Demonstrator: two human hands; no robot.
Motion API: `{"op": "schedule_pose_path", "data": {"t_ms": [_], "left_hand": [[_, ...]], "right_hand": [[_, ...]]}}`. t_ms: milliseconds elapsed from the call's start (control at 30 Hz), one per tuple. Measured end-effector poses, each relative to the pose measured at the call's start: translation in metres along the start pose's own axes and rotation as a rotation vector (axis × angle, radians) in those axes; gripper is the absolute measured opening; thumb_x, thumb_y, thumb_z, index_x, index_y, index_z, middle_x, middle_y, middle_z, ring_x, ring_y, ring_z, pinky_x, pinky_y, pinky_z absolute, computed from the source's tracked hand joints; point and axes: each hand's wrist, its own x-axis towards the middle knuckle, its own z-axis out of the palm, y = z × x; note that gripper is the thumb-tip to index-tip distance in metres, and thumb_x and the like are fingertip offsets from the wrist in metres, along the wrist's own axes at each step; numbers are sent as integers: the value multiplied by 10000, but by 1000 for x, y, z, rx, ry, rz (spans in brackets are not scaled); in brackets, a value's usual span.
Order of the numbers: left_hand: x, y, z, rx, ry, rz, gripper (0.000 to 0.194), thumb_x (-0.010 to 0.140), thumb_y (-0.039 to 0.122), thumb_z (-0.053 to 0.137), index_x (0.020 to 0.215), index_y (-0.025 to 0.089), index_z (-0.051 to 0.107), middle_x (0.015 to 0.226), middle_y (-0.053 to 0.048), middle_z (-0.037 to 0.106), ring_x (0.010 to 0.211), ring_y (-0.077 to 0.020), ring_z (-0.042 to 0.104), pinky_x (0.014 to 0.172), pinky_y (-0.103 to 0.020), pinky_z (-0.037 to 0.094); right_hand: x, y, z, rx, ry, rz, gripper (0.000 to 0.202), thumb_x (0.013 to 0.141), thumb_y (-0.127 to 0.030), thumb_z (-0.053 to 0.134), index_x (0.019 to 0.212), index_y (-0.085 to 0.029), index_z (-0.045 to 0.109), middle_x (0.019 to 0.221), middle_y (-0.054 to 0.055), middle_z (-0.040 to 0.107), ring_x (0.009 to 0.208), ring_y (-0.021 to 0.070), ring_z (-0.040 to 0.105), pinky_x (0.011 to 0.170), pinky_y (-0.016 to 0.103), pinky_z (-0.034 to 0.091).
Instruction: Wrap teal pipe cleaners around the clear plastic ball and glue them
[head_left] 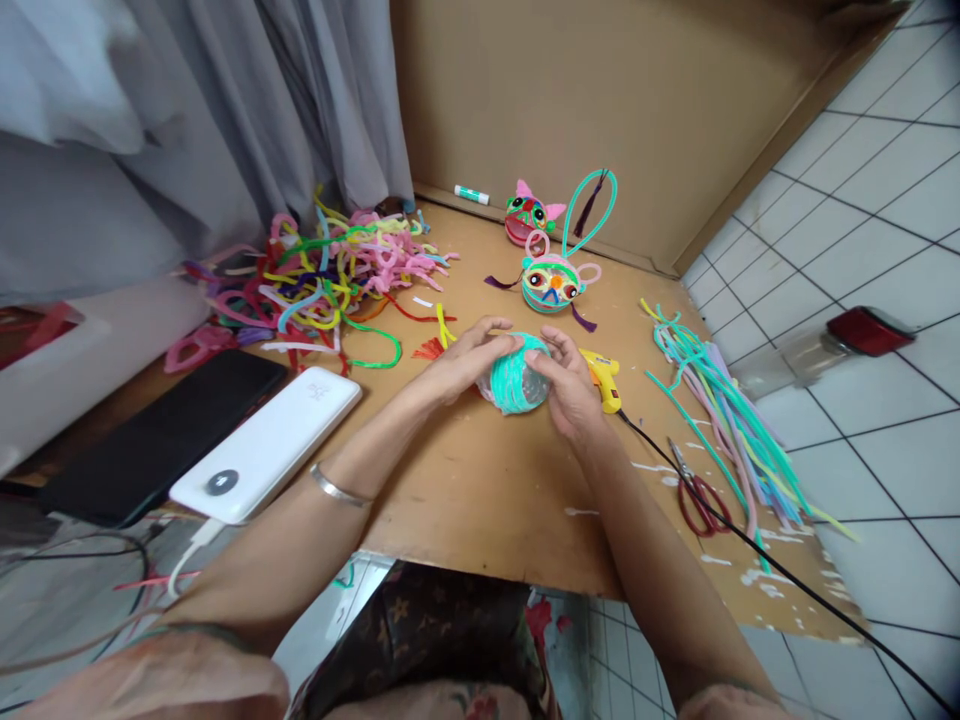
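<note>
Clasping a turquoise-wound ball (513, 378) from both sides, the left hand (475, 357) and the right hand (574, 388) hold it over the middle of the surface (480, 490). Each grip is closed on its own side of the ball, thumb laid on the winding, other fingers partly hidden. Whether the ball touches the surface cannot be told. A yellow glue gun (606, 376) lies just beside the right hand, partly covered by it. Red-handled scissors (688, 482) lie farther right, near a bundle of coloured pipe cleaners (739, 430). A red tassel (427, 348) lies near the left hand. Beyond the ball stands a cream-faced ornament (553, 292); left of it, a white power bank (270, 440) and a tangled pipe-cleaner pile (337, 265).
</note>
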Motion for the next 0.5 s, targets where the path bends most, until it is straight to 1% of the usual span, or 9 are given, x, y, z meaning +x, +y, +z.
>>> {"op": "schedule_pose_path", "data": {"t_ms": [67, 133, 267, 333, 500], "left_hand": [[0, 0, -1, 16, 5, 11, 565, 778, 452, 598, 1264, 165, 569, 1296, -118, 633, 1201, -279, 594, 1017, -405, 491], [0, 2, -3, 28, -12, 6, 580, 770, 447, 599, 1280, 172, 565, 1314, -118, 623, 1209, -287, 585, 1011, -414, 495], [0, 5, -4, 14, -91, -30, 745, 680, 407, 645, 1363, 152, 486, 1246, -127, 642, 1145, -293, 616, 921, -407, 536], [1, 5, -4, 12, -127, -23, 812, 642, 390, 673, 1386, 148, 454, 1226, -127, 648, 1138, -298, 621, 900, -405, 545], [3, -1, -3, 26, -106, 47, 809, 603, 360, 697, 1350, 153, 464, 1330, -143, 598, 1236, -296, 576, 961, -381, 524]], "right_hand": [[-1, 0, 1, -25, 11, -11, 585, 558, -367, 830, 1076, -290, 570, 1089, 13, 608, 1032, 195, 595, 961, 383, 488], [0, 0, 1, -31, 25, -9, 581, 555, -378, 829, 1065, -288, 567, 1072, 10, 608, 1025, 195, 594, 957, 382, 488], [1, -1, 2, 4, 37, 18, 590, 544, -381, 829, 1058, -273, 561, 1017, -1, 609, 977, 183, 607, 942, 376, 495], [0, -1, 3, 13, 39, 26, 586, 544, -372, 827, 1053, -269, 556, 996, -6, 608, 948, 176, 609, 925, 369, 502], [-2, 0, 4, 0, 45, 17, 576, 551, -360, 833, 1048, -269, 556, 1030, 6, 618, 985, 191, 614, 932, 377, 512]]}}
